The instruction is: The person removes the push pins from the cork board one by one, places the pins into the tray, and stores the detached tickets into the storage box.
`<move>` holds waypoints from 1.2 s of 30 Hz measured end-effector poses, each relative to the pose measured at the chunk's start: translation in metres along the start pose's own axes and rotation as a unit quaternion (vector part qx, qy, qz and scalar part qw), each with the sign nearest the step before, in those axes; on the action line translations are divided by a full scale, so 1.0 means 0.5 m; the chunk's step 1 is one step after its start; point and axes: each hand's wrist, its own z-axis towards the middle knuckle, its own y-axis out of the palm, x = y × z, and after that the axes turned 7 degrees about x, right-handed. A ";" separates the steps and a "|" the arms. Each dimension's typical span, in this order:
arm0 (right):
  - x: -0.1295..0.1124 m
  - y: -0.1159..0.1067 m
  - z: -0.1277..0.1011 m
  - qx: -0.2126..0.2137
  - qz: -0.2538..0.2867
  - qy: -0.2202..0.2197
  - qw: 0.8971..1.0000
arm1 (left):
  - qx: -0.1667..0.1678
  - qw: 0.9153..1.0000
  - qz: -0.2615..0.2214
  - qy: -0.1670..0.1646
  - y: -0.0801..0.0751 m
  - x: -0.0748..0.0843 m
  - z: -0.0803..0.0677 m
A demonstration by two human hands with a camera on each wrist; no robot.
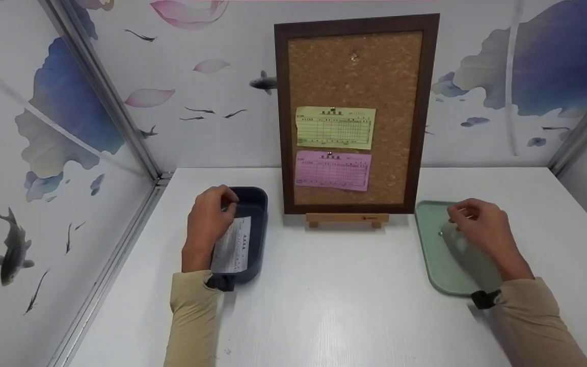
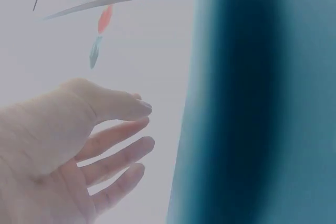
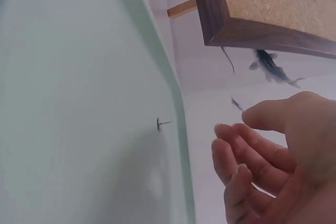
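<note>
The step in hand seems to be getting the next slip and a pin ready for the board (image 1: pixel 395 153), where a yellow slip (image 1: pixel 334 131) and a pink slip (image 1: pixel 331 173) are already pinned one above the other. The white slip (image 1: pixel 235 247) lies in the blue tray (image 1: pixel 261 239) on the desk (image 1: pixel 334 306), and a loose pin (image 1: pixel 440 233) lies in the green tray (image 1: pixel 430 250). The next move likely calls for the left hand (image 1: pixel 208 214) to pinch the slip by an edge and the right hand (image 1: pixel 484 227) to take the pin by its head, clear of the point. The left arm reaches forward, its hand above the blue tray, thumb tip close to the index finger and the other fingers loosely bent and spread; it has hold of nothing that shows. The right arm slants in toward the green tray, its hand above it, near the pin; the fingers bend softly, the thumb stands a little off them, and the wrist view shows nothing between.
</note>
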 end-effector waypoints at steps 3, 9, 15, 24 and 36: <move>-0.018 0.003 -0.001 0.034 0.008 -0.014 0.999 | 0.016 1.000 -0.002 0.004 -0.001 0.011 0.001; -0.063 0.012 -0.005 0.101 0.018 -0.051 0.993 | 0.035 0.999 -0.009 0.023 0.000 0.044 0.003; -0.111 0.016 -0.011 0.134 0.041 -0.088 0.986 | 0.054 0.997 -0.031 0.053 -0.001 0.092 0.001; -0.189 0.021 -0.025 0.153 0.086 -0.123 0.977 | 0.103 0.987 -0.055 0.111 0.002 0.166 0.001; -0.274 0.064 -0.007 0.154 0.082 -0.201 0.964 | 0.105 0.977 -0.098 0.159 0.022 0.249 0.005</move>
